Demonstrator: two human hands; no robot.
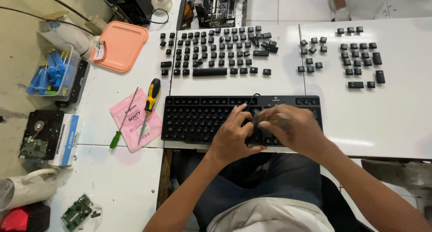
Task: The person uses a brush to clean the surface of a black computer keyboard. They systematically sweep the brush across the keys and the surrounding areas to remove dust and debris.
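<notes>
I judge I'm mid-cleaning the stripped black plastic keyboard frame point(198, 119): left hand point(234, 133) fingers spread steadying it, right hand point(292, 128) closed around a blurred brush-like tool point(272, 119), which next needs short strokes.

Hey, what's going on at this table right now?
A person is working on a black keyboard whose keycaps have been taken off. The left hand rests on its frame; the right hand holds a small blurred object over it. The removed keycaps lie in rows on the white table behind, and two screwdrivers sit to the left.
</notes>
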